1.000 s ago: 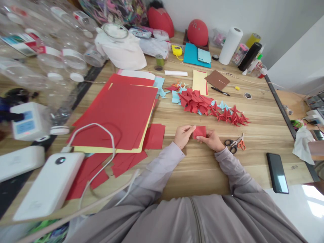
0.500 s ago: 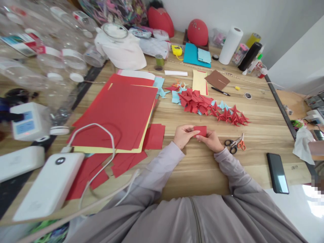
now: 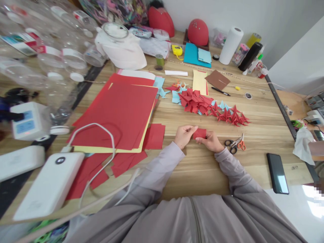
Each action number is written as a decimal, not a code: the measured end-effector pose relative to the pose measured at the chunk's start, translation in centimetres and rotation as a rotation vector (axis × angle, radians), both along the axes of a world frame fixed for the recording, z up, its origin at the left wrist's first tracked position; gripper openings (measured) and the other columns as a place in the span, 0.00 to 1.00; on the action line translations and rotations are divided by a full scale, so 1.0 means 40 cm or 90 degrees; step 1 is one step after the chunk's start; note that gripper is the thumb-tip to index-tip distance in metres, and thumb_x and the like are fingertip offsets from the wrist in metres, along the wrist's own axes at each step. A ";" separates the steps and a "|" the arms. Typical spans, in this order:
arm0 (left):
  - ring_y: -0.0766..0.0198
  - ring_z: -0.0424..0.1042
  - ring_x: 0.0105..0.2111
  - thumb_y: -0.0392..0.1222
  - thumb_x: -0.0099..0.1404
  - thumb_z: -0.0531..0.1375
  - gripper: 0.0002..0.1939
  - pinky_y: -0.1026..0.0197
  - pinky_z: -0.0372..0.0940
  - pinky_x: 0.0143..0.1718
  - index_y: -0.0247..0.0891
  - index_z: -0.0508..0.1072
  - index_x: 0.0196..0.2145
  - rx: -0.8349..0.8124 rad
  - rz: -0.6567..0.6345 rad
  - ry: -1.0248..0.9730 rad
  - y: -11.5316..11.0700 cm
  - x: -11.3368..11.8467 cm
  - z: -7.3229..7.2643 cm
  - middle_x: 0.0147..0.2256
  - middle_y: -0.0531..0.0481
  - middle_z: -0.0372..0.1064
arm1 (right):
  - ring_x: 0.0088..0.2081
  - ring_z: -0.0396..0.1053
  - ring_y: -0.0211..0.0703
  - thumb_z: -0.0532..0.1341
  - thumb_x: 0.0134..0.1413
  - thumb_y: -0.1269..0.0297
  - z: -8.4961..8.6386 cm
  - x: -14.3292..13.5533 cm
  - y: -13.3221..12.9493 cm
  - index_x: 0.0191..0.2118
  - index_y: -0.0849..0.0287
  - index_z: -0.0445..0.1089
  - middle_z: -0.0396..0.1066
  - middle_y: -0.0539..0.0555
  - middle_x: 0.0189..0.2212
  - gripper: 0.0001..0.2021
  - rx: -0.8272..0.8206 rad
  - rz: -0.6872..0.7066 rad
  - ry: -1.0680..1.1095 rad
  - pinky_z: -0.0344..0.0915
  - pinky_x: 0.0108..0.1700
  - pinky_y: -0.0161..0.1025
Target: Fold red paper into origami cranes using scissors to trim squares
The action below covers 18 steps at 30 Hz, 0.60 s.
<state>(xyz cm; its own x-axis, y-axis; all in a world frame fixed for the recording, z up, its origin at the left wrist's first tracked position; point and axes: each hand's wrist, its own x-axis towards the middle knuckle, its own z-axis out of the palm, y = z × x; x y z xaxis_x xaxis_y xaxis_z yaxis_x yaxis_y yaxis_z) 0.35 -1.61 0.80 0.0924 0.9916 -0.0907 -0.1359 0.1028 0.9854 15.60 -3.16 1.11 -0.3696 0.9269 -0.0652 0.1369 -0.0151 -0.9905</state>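
Observation:
A small red paper piece point(image 3: 200, 133) is held up between my hands, above the wooden table. My left hand point(image 3: 184, 135) pinches its left edge with thumb and fingers. On the right, my right hand point(image 3: 212, 141) grips it between thumb and fingers. Behind them lies a long heap of folded red paper shapes point(image 3: 196, 101), with light blue ones point(image 3: 223, 105) among them. Scissors point(image 3: 234, 145) with black and orange handles rest just right of my right hand. Small red paper squares point(image 3: 155, 136) lie left of my left hand.
Large red sheets point(image 3: 121, 111) are stacked on the left, near a white power bank point(image 3: 48, 185) with a cable point(image 3: 112, 141). Plastic bottles point(image 3: 50, 57) crowd the far left. A phone point(image 3: 277, 172) lies at the right. Another person's arm point(image 3: 316, 148) shows at the right edge.
My left thumb has moved up and left on the red paper piece, so more of the paper's face shows. My right hand has barely moved.

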 end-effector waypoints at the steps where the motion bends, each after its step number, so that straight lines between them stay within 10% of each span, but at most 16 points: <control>1: 0.68 0.62 0.18 0.54 0.53 0.62 0.19 0.64 0.58 0.22 0.35 0.70 0.17 0.001 0.000 0.002 0.000 0.000 0.000 0.15 0.54 0.64 | 0.22 0.65 0.36 0.65 0.43 0.49 0.000 0.000 0.000 0.23 0.60 0.69 0.70 0.51 0.20 0.17 -0.002 0.003 0.000 0.64 0.27 0.35; 18: 0.69 0.63 0.21 0.56 0.55 0.60 0.20 0.65 0.59 0.26 0.33 0.74 0.22 0.002 0.050 -0.009 -0.002 -0.001 0.014 0.19 0.53 0.67 | 0.20 0.64 0.36 0.66 0.43 0.52 0.013 -0.010 -0.005 0.22 0.62 0.70 0.69 0.50 0.18 0.16 0.014 -0.030 -0.026 0.62 0.24 0.34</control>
